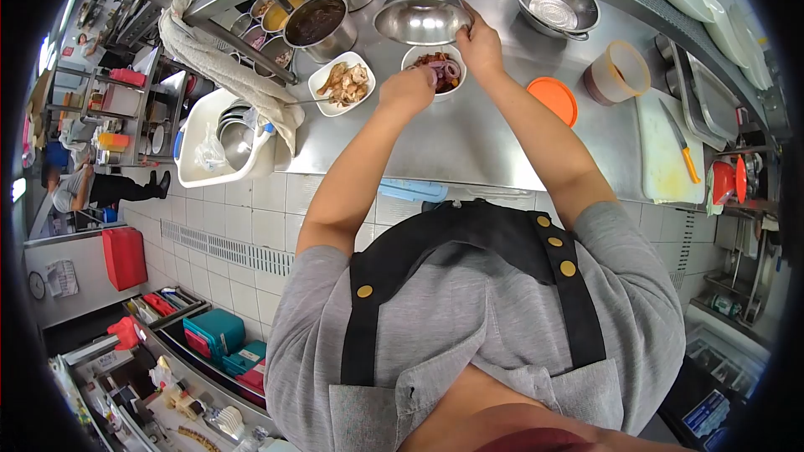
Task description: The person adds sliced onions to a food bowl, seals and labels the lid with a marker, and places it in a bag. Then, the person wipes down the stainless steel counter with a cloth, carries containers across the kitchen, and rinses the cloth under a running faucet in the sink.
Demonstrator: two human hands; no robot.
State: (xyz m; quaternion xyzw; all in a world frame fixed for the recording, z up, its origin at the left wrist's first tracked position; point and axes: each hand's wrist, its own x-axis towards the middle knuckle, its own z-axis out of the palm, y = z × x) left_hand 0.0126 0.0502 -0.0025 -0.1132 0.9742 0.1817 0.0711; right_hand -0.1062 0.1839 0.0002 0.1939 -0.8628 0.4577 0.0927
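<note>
Stainless-steel kitchen counter: the work surface, which I view remotely through the head camera; a tiled floor lies at its near side.
Round white bowl: placed mid-counter, between the wearer's hands; filled with sliced purple onion and darker reddish pieces I cannot identify.
Round, shiny steel bowl: just to the far side of the white bowl, seemingly tilted; I can make out no contents.
Right hand: fingers grasping the steel bowl by its right rim.
Left hand: fingers curled in at the near-left part of the white bowl, beside the onion; I cannot tell whether they pinch slices or the rim.
Left neighbours: a squarish white dish of pale-brown pieces and, farther off, a deep steel pot with dark contents.
Right neighbours: a round orange lid, a translucent plastic tub, and an orange-handled knife on a white cutting board.
Handling of the two bowls: in my judgement, a firm rim grip and a level wrist serve best; I would hold the steel bowl low and close, steady the white bowl, and work gently, lest slices spill over its edge.
</note>
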